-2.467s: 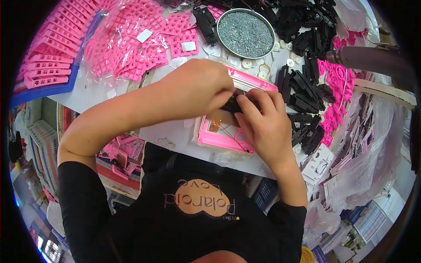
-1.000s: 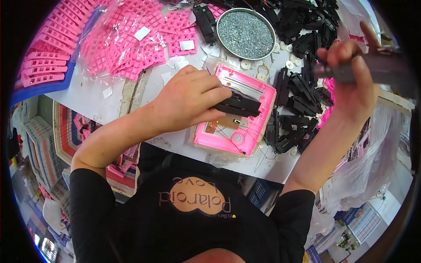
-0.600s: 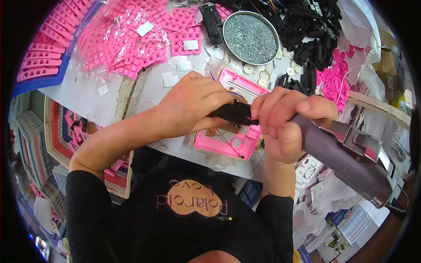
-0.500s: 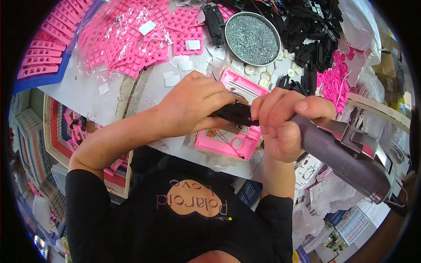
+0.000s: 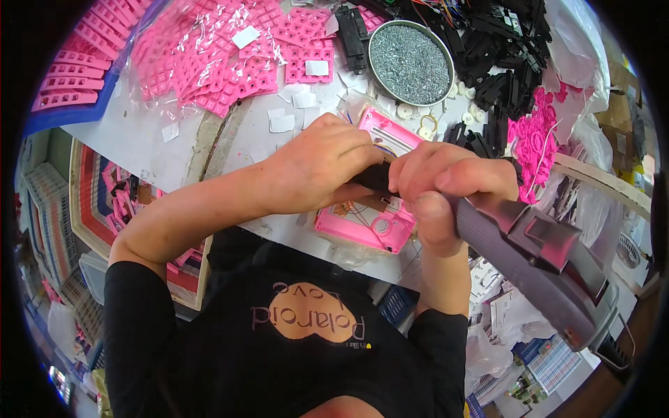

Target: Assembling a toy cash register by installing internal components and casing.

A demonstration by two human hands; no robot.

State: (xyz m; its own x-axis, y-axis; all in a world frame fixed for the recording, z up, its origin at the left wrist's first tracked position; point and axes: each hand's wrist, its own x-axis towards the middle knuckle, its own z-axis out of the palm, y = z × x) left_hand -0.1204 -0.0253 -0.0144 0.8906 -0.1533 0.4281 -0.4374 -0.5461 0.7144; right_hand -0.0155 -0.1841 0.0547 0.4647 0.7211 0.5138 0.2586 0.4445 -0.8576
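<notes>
My left hand (image 5: 317, 164) is closed around a black plastic part (image 5: 373, 175), and its fingertips press on the part's near and far sides. My right hand (image 5: 456, 181) grips a dark grey electric screwdriver (image 5: 526, 272), whose body slants down to the right, with a wire loop at its end. The screwdriver's tip is hidden behind my right fingers, which are right up against the black part. Beneath both hands lies a pink plastic casing (image 5: 355, 228) with thin wires in it, resting on a clear plastic bag.
Beyond my hands, a round metal bowl (image 5: 371, 66) holds small screws. Bagged pink keypad-like pieces (image 5: 230, 76) lie left of it, black plastic parts (image 5: 502, 76) and small pink parts (image 5: 535, 132) to the right. A blue crate (image 5: 101, 111) stands at far left. White paper squares (image 5: 281, 123) are scattered about.
My right hand and the screwdriver have shifted slightly left, towards my left hand. More of the black part is now covered by my fingers. The whole view has shifted a little.
</notes>
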